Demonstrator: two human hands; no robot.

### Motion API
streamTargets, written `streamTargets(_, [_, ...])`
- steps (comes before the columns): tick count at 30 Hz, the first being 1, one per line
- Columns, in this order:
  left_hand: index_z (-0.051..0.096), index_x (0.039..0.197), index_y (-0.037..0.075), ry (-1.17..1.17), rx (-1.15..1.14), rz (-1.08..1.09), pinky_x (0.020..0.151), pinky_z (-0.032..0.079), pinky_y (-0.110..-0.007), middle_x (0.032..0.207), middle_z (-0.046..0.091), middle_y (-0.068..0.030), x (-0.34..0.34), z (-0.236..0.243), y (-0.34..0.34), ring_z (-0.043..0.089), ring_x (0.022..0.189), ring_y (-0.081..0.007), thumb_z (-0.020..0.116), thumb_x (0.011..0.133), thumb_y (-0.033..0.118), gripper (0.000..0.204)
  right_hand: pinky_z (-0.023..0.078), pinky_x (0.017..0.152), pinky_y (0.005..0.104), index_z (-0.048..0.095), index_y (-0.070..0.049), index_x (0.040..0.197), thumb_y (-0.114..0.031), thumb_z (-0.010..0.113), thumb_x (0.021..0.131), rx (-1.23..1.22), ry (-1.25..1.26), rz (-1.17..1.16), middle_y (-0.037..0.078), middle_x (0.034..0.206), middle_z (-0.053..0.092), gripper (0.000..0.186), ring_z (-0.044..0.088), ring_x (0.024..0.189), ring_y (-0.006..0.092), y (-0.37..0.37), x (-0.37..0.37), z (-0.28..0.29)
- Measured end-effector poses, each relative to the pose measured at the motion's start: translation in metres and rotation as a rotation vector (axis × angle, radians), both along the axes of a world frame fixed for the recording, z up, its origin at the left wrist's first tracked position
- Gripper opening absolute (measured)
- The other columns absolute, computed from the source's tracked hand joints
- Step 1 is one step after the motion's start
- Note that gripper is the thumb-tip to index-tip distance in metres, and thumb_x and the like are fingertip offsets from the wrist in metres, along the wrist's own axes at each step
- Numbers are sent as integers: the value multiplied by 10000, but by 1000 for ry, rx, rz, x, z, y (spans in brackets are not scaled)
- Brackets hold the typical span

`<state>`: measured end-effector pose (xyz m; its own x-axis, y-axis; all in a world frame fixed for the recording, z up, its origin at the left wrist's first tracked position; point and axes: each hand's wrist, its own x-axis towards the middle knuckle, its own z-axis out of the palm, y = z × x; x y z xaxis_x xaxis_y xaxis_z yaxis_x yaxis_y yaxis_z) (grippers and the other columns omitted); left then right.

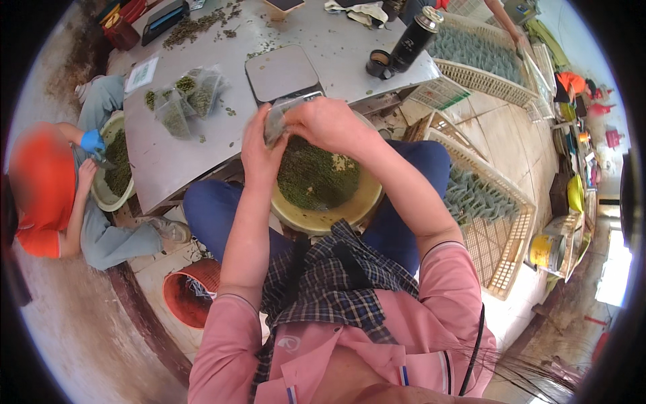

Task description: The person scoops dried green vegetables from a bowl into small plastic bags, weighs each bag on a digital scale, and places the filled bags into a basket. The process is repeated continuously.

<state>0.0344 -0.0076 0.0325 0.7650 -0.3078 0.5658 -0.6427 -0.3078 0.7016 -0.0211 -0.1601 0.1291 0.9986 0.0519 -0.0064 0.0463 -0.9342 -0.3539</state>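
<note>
A small clear plastic bag is held up between my two hands, over the rim of a yellow basin. My left hand is closed round its left side. From the right, my right hand pinches the bag near its top; the fingertips are partly hidden. Beneath them the yellow basin, between my knees, holds small green peppercorn-like grains. Just beyond my hands, at the table edge, lies a flat scale. Several filled clear bags lie on the table to the left.
The metal table carries a black thermos, its cup and scattered grains. On the right stand plastic crates of filled bags. At left, a person in orange works over a pale basin. A red basket lies by my leg.
</note>
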Motion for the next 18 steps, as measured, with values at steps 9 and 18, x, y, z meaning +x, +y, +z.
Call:
streamTargets(9, [616, 1209, 22, 477, 177, -429, 877, 476, -314, 1060, 686, -79, -46, -16, -12, 627, 957, -160, 845, 657, 247, 638, 535, 537, 288, 673, 7, 927, -244, 717, 786, 381, 609, 212, 104, 740, 679, 292, 676, 612, 157, -35, -45, 6])
streamTargets(18, [614, 1180, -18, 593, 85, -581, 867, 483, -302, 1080, 654, -63, -75, 11, -33, 600, 981, -154, 778, 761, 65, 458, 524, 689, 388, 693, -53, 934, -205, 796, 673, 327, -635, -277, 118, 871, 656, 319, 652, 856, 295, -46, -161, 7])
